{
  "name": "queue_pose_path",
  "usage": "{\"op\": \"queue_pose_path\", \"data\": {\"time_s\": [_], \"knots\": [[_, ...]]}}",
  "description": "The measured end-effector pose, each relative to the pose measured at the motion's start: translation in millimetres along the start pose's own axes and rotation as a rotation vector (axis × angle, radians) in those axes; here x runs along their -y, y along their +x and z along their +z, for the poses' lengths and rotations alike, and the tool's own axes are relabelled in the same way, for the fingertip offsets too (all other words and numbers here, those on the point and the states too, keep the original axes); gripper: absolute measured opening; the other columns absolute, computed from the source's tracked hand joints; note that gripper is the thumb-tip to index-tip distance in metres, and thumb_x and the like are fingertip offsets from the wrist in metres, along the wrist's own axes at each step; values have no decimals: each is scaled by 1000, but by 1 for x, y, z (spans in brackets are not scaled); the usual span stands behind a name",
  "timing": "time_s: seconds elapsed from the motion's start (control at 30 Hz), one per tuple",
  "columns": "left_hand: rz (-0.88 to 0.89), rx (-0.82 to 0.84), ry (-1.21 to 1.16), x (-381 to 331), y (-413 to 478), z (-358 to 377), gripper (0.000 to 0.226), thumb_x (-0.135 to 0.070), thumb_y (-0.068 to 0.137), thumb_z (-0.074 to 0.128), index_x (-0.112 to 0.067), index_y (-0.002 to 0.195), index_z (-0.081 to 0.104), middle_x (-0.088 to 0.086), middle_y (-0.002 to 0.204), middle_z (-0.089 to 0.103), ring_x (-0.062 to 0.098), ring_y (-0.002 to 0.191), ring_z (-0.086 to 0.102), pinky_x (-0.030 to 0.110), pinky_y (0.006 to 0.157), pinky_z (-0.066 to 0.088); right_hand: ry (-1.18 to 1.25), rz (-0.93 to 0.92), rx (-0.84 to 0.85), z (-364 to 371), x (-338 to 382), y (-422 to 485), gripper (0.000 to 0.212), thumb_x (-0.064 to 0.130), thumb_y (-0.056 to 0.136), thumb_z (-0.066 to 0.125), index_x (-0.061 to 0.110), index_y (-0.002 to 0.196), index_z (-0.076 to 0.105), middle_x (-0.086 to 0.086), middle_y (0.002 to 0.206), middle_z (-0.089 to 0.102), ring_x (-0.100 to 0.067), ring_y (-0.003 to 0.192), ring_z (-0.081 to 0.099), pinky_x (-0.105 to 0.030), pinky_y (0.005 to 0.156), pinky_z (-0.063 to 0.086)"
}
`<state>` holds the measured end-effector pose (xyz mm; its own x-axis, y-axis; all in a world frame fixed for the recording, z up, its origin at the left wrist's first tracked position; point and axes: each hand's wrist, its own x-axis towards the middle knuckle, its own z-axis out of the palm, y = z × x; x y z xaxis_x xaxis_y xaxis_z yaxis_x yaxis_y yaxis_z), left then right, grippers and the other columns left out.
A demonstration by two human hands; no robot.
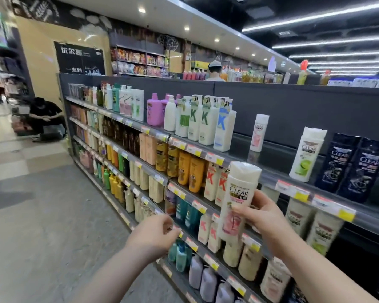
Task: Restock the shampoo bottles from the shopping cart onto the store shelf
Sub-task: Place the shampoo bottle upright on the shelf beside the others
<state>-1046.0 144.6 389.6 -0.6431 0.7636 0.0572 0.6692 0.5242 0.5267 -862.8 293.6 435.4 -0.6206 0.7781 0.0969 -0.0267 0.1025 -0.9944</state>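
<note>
The right hand (265, 217) grips a bottle (239, 193) between four and five o'clock in the view, with the thumb across the front label and the fingers round the right side. The bottle is smooth white plastic. Its flattened oval body rises to a broad flip cap, and a pink flower label sits under the word CLEAR. It is upright with a slight lean, held in the air before the shelf (269, 158), and its cap overlaps the price rail (293, 190). The left hand (155, 235), at eight o'clock from the bottle, holds nothing. Its fingers are loosely curled and well apart from the bottle.

The shelf is a dark, glossy board that mirrors what stands on it, backed by a matt grey panel. Its front edge carries a clear plastic rail with red and yellow tags. At eleven o'clock from the bottle stand tall, square-shouldered pump bottles (206, 121). At two o'clock is a green-label bottle (307, 154), with dark bottles (348, 165) just beside it. Between the pumps and the green one lies a wide gap of bare board, where only a pink-label twin (259, 132) stands, set back from the edge. The grey floor (42, 215) lies at nine o'clock.
</note>
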Motion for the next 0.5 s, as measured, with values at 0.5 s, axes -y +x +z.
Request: {"op": "queue_pose_path", "data": {"time_s": [0.5], "knots": [[470,190,-87,-63,248,24,48,-45,88,55,-27,131,47,-7,133,49,13,120,49,31,99,43,-200,-136,-466,-28,14,179,31,5,78,71,18,104,62,2,99,70,-14,93,65,-30,78,52]]}}
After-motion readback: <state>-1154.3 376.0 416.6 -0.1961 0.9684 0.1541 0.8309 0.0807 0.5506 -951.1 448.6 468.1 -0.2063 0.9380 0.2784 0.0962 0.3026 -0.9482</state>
